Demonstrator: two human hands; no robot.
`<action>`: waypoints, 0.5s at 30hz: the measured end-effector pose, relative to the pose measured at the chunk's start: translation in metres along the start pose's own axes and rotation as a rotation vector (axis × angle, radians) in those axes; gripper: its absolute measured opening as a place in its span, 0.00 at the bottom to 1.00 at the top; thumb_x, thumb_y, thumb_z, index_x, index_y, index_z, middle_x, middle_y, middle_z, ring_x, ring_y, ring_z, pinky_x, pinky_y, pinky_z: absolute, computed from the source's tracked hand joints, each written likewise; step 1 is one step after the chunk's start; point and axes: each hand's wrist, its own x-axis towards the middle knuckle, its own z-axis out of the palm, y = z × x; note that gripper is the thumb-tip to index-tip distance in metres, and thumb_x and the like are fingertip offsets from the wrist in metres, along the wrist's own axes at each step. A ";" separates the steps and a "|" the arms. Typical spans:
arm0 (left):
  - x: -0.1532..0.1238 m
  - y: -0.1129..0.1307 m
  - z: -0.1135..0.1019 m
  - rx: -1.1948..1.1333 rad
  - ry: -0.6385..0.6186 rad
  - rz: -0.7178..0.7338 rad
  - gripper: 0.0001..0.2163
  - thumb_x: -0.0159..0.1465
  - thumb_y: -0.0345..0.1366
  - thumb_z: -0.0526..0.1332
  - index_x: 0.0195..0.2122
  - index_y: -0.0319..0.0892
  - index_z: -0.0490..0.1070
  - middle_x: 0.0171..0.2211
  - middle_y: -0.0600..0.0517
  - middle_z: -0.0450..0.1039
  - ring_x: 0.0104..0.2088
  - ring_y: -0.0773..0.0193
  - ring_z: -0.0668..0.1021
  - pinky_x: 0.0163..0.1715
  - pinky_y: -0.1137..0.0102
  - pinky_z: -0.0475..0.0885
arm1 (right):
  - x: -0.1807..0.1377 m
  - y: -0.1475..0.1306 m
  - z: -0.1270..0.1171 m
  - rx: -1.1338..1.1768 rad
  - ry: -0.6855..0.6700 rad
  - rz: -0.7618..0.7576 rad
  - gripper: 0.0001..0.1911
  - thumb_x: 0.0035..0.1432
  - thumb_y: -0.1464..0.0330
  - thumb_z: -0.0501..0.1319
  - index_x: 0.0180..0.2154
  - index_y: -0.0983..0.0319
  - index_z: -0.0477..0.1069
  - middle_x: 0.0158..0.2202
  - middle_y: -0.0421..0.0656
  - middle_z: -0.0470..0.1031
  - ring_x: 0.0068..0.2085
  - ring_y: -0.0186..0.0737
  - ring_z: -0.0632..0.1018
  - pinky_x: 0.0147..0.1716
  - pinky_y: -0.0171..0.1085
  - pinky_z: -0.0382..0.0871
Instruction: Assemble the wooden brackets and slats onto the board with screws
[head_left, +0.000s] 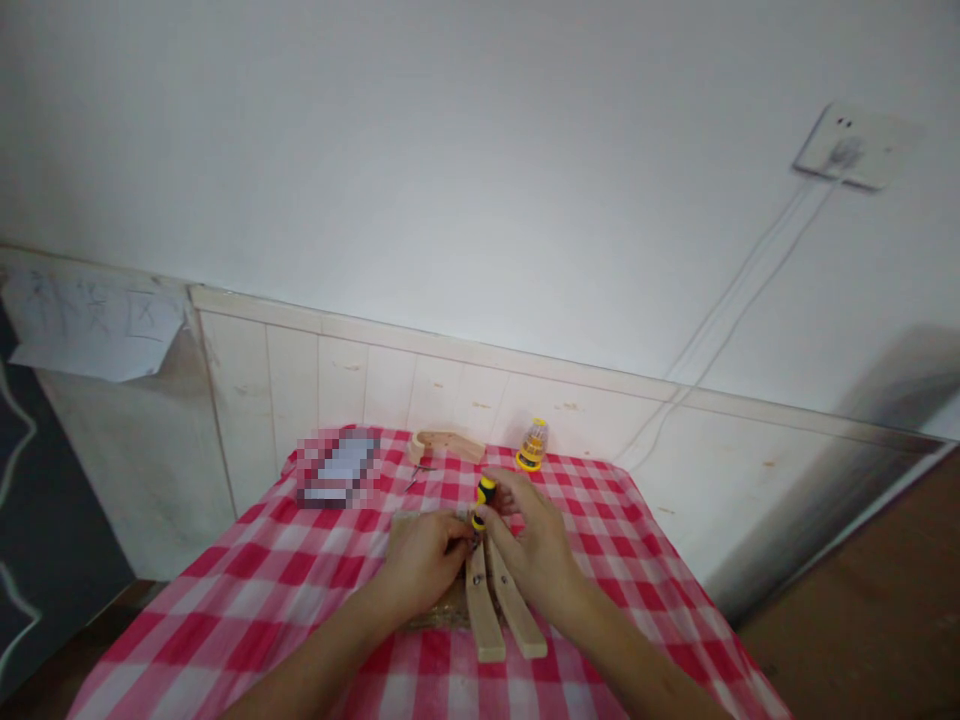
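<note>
My right hand (536,535) is closed around a short screwdriver (486,490) with a yellow and black handle, which points down. Close beside its lower end is my left hand (426,560), fingers pinched together at the far end of the wooden pieces; what they hold is hidden. Two light curved wooden strips (486,610) lie side by side toward me, with small dark metal fittings on them. Beneath my left hand and the strips sits a brownish, shiny flat item (439,615), largely covered.
A red-and-white checked cloth (300,610) covers the table. Toward the wall are a blurred phone-like object (341,468), another curved wooden piece (450,445), a thin metal item (418,475) and a yellow-based clear screwdriver-bit case (532,447). Cables hang from a wall socket (847,148).
</note>
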 end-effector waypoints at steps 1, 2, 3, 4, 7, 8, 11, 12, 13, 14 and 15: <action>0.000 0.000 0.000 0.000 -0.010 0.001 0.13 0.65 0.31 0.56 0.36 0.44 0.81 0.38 0.50 0.84 0.38 0.60 0.81 0.38 0.71 0.68 | 0.003 -0.001 0.001 -0.020 -0.016 -0.011 0.20 0.61 0.74 0.61 0.54 0.55 0.72 0.44 0.45 0.79 0.43 0.45 0.80 0.43 0.43 0.77; 0.001 0.000 0.000 0.001 -0.019 0.003 0.13 0.65 0.31 0.55 0.37 0.45 0.82 0.39 0.50 0.84 0.39 0.59 0.81 0.38 0.71 0.68 | 0.006 -0.003 0.002 -0.031 -0.037 -0.010 0.20 0.60 0.76 0.60 0.53 0.55 0.71 0.44 0.45 0.78 0.42 0.45 0.79 0.41 0.42 0.76; 0.001 0.000 0.000 0.004 -0.022 0.003 0.13 0.65 0.31 0.55 0.38 0.45 0.81 0.39 0.50 0.84 0.39 0.59 0.81 0.39 0.71 0.69 | 0.009 -0.005 0.002 -0.032 -0.061 0.000 0.19 0.59 0.77 0.59 0.51 0.56 0.71 0.43 0.45 0.77 0.41 0.44 0.79 0.39 0.41 0.76; 0.001 0.000 0.000 0.003 -0.020 0.004 0.13 0.65 0.31 0.55 0.38 0.45 0.81 0.40 0.50 0.84 0.40 0.59 0.81 0.39 0.70 0.69 | 0.013 -0.007 0.002 -0.026 -0.092 0.016 0.18 0.58 0.79 0.58 0.48 0.56 0.70 0.41 0.44 0.77 0.40 0.43 0.79 0.38 0.40 0.75; 0.000 0.000 0.000 -0.012 0.002 0.008 0.12 0.66 0.31 0.55 0.36 0.44 0.81 0.39 0.50 0.84 0.39 0.59 0.81 0.38 0.70 0.68 | 0.022 -0.013 -0.002 0.000 -0.190 0.053 0.16 0.54 0.80 0.59 0.41 0.57 0.68 0.35 0.38 0.74 0.35 0.39 0.77 0.32 0.35 0.70; -0.001 0.000 0.000 -0.014 0.014 0.011 0.12 0.65 0.31 0.56 0.34 0.43 0.80 0.38 0.50 0.84 0.38 0.59 0.81 0.37 0.70 0.68 | 0.025 -0.015 -0.004 -0.002 -0.211 0.055 0.15 0.53 0.80 0.59 0.39 0.57 0.67 0.33 0.37 0.73 0.33 0.38 0.76 0.31 0.34 0.69; -0.002 0.000 0.001 -0.014 0.029 0.023 0.11 0.64 0.30 0.56 0.31 0.42 0.80 0.36 0.50 0.83 0.36 0.60 0.81 0.34 0.70 0.66 | 0.027 -0.017 -0.006 -0.028 -0.203 0.044 0.15 0.52 0.80 0.61 0.39 0.57 0.67 0.32 0.36 0.73 0.32 0.38 0.76 0.30 0.33 0.68; -0.002 0.000 0.001 -0.012 0.032 0.023 0.11 0.64 0.31 0.56 0.31 0.42 0.79 0.36 0.50 0.83 0.36 0.60 0.81 0.34 0.70 0.65 | 0.026 -0.015 -0.006 -0.034 -0.178 0.031 0.16 0.52 0.79 0.61 0.40 0.56 0.68 0.33 0.37 0.74 0.33 0.39 0.77 0.31 0.34 0.69; -0.002 0.000 0.001 -0.010 0.035 0.021 0.11 0.64 0.31 0.56 0.31 0.43 0.80 0.35 0.50 0.83 0.35 0.60 0.81 0.33 0.70 0.65 | 0.025 -0.013 -0.005 -0.036 -0.148 0.012 0.17 0.53 0.79 0.61 0.43 0.56 0.69 0.35 0.39 0.76 0.35 0.40 0.78 0.33 0.36 0.71; -0.001 0.000 0.001 -0.006 0.039 0.019 0.11 0.64 0.31 0.57 0.31 0.43 0.80 0.35 0.50 0.83 0.35 0.60 0.81 0.33 0.70 0.65 | 0.023 -0.010 -0.004 -0.032 -0.109 -0.012 0.18 0.54 0.78 0.61 0.45 0.56 0.70 0.38 0.40 0.77 0.37 0.41 0.78 0.36 0.37 0.72; -0.001 0.000 0.001 -0.001 0.044 0.018 0.11 0.64 0.32 0.57 0.31 0.44 0.80 0.35 0.50 0.83 0.35 0.60 0.81 0.33 0.70 0.65 | 0.020 -0.006 -0.003 -0.028 -0.088 -0.035 0.18 0.55 0.77 0.61 0.47 0.56 0.71 0.40 0.42 0.78 0.38 0.42 0.79 0.38 0.39 0.73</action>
